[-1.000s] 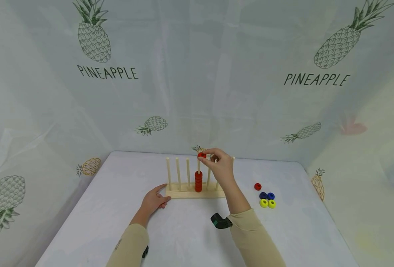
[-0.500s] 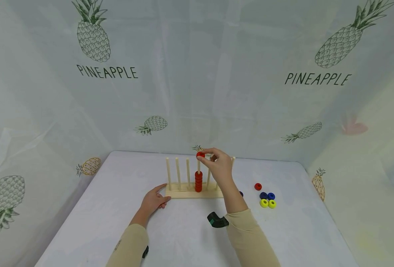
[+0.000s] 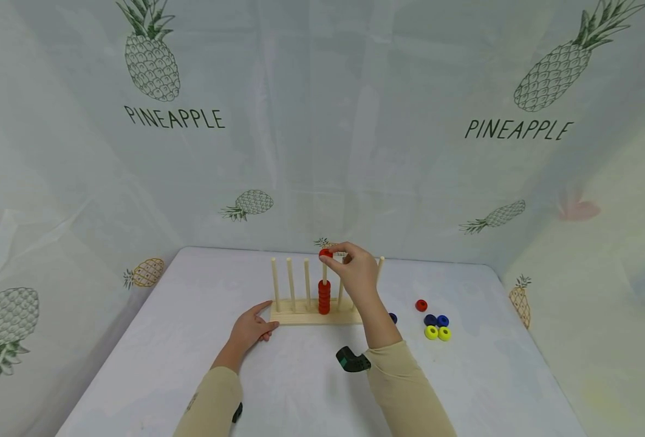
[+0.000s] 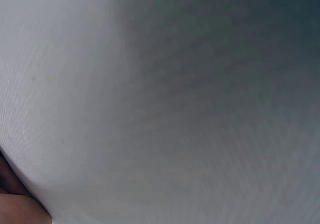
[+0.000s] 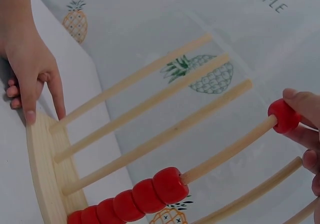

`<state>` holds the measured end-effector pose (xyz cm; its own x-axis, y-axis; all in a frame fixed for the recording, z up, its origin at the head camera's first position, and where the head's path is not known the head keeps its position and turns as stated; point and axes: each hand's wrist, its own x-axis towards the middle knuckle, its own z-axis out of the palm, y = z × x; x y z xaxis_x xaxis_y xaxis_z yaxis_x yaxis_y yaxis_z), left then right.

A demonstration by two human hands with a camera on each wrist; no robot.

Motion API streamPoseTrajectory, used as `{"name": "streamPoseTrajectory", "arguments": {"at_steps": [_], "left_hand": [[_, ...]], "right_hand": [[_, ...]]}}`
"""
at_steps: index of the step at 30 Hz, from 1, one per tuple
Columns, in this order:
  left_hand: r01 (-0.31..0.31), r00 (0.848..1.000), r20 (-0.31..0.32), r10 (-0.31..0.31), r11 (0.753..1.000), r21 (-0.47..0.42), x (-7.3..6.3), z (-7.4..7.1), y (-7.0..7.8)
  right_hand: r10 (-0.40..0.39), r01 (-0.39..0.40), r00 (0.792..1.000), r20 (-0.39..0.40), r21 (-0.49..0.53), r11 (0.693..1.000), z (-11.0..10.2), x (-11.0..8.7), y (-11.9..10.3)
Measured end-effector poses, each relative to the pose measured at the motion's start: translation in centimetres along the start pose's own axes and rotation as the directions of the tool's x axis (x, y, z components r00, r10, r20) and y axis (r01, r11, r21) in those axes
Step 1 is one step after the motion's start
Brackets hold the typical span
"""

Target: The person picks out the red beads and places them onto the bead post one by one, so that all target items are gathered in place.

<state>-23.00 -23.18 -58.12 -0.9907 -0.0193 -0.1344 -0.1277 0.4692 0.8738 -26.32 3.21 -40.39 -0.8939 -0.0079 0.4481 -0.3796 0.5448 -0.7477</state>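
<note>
A wooden peg rack (image 3: 300, 317) with several upright pegs stands on the white table. Red beads (image 3: 324, 297) are stacked low on one middle peg (image 5: 230, 151). My right hand (image 3: 359, 273) pinches another red bead (image 5: 284, 116) between thumb and fingers, right at that peg's tip. At the rack's left end, my left hand (image 3: 250, 331) steadies the base, thumb at the front edge and index finger at the back edge. The left wrist view catches only a bit of the hand (image 4: 22, 209) in its lower left corner.
Right of the rack lie a loose red bead (image 3: 421, 305), two dark blue beads (image 3: 443, 321) and two yellow beads (image 3: 432, 332). Another blue bead (image 3: 393, 318) shows partly behind the right forearm. A pineapple-print sheet (image 3: 322, 152) hangs behind the table.
My right hand has shifted slightly left with its red bead, bringing it over the peg's tip. A blue bead has come into view beside the right forearm. The left hand stays put.
</note>
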Motion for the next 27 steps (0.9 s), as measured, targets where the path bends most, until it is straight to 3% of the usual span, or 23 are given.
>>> {"name": "streamPoseTrajectory", "arguments": {"at_steps": [11,18,27], "left_hand": [[0.005,1.0,-0.011,-0.005,1.0,-0.001,0.07,-0.02,-0.03],[-0.002,1.0,-0.006,0.002,1.0,0.002,0.09,0.01,-0.17],[0.002,1.0,-0.003,-0.002,1.0,0.004,0.16,-0.01,-0.05]], "right_hand": [[-0.001,0.003,0.999,0.032,-0.068,0.998,-0.06,0.0,-0.03],[-0.038,0.044,0.998,0.049,-0.126,0.991,-0.2,0.05,-0.1],[-0.047,0.071,0.992,0.119,-0.204,0.976,-0.44,0.28,-0.1]]}}
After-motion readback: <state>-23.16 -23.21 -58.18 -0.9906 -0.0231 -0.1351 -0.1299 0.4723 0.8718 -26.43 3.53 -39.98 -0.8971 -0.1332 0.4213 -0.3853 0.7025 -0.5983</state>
